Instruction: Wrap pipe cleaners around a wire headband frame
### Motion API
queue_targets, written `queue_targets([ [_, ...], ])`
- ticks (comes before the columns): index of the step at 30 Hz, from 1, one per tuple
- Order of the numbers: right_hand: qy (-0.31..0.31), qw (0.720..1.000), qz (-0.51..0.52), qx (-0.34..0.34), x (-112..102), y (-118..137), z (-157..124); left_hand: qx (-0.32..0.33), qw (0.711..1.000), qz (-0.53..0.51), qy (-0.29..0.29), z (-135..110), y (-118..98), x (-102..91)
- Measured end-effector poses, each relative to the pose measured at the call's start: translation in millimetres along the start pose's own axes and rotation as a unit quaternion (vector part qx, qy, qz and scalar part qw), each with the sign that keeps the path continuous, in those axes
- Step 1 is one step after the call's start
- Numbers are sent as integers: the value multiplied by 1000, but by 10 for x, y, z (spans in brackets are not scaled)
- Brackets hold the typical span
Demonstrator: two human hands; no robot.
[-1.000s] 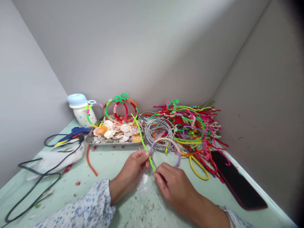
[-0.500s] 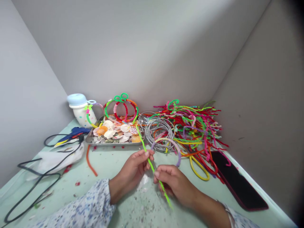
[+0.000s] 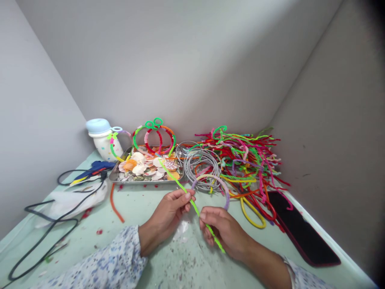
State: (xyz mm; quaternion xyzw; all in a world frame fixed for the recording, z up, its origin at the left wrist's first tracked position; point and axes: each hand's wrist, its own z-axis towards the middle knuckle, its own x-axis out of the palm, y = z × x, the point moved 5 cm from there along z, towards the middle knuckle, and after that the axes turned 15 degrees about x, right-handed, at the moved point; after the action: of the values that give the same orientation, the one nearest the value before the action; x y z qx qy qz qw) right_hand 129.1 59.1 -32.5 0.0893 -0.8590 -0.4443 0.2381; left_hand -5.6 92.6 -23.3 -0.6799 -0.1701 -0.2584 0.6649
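Pinching a skinny lime-green fuzzy pipe cleaner (image 3: 175, 179) between closed fingers of left hand (image 3: 166, 213) and right hand (image 3: 225, 229), over the pale-green tabletop (image 3: 132, 212), so imo best going light to avoid kinks.

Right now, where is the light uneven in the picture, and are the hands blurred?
Head view: a bright band slants down the back wall, with darker shade right of it; head view: the right wall is dimmer, and the picture's upper right edge is black; head view: the left hand and right hand show clear outlines, without strong blur.
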Motion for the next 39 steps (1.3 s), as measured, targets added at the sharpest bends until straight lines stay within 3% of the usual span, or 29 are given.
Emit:
queue_targets([
  [10, -14, 1000, 2, -10, -53, -64, 3, 13, 1000, 13, -15, 31, -29, -29],
  [14, 8, 1000, -17, -15, -79, -108, -25, 17, 1000, 14, -8, 72, -76, -54],
  [18, 19, 998, -49, -35, -41, -77, -56, 10, 999, 28, 17, 24, -36, -19],
  [24, -48, 993, -110, -24, 13, -1, -65, 8, 993, 84, 84, -72, 52, 74],
  [30, -32, 989, -144, 2, 8, -17, -76, 26, 998, 54, 15, -4, -37, 40],
  [39, 1, 989, -151, 13, -32, -38, -73, 32, 999, 40, -9, 22, -56, -19],
])
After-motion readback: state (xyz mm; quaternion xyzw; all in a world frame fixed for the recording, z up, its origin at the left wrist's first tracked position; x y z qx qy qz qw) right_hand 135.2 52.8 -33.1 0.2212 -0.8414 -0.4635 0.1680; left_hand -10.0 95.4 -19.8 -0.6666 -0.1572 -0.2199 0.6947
